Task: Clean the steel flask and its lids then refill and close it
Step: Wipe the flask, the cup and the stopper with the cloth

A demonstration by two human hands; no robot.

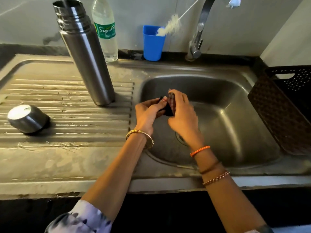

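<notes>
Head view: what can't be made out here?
- Dark item over the sink: mostly covered by the left hand and right hand, motion-blurred; lid or scrubber unclear.
- Steel flask: inside hidden by its own wall.
- Steel cap on the drainboard: open side faces away.
- Tap: spout cut by the top edge.
- Basket: cut by the right edge.
</notes>
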